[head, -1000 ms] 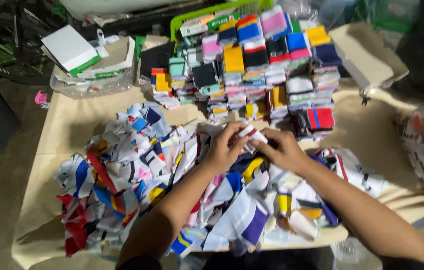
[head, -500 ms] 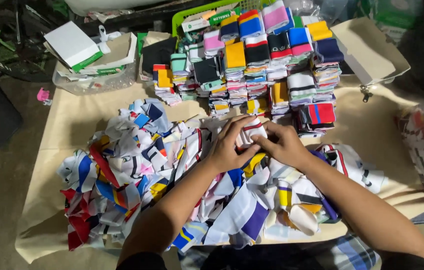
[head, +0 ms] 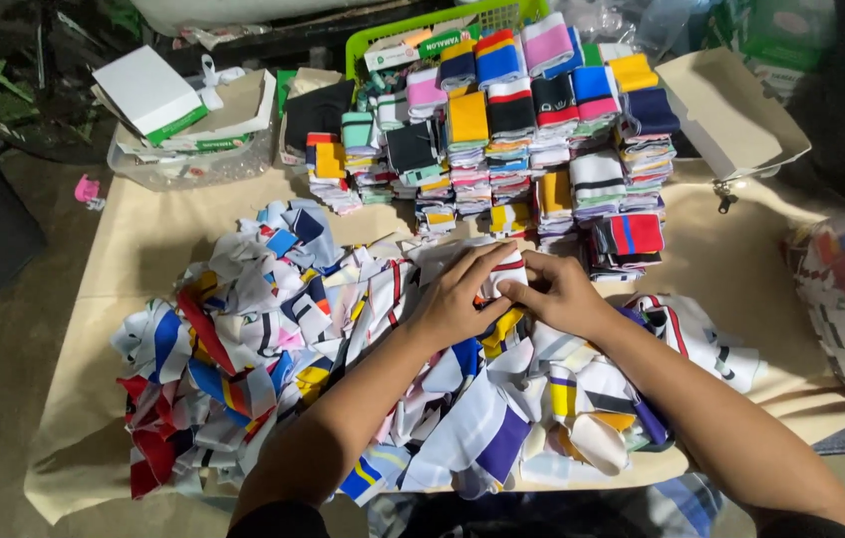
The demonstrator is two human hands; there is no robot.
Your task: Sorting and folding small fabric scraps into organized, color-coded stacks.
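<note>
So both hands are pinching one small white fabric piece (head: 508,274) with red and dark stripes, right on top of the loose heap of cloth pieces (head: 343,349), near the heap's far edge. The left hand (head: 457,299) curls over it from the left with fingers bent and closed on the near side, and the right hand (head: 562,296) meets it fingertip to fingertip, thumb and fingers shut on the same piece. Both forearms come in from the bottom of the view and angle toward each other.

Just past the hands there's a thin strip of bare tan cloth, then the folded stacks (head: 522,139) start, lined up in rows, so not much room forward. Left of the heap the tan table cover (head: 139,249) has open space. A green basket (head: 422,25) sits behind the stacks, an open cardboard box (head: 731,110) on the right, a clear tub (head: 188,164) with a white box (head: 148,92) on the left. Bare concrete floor (head: 4,399) beyond the table's left edge
</note>
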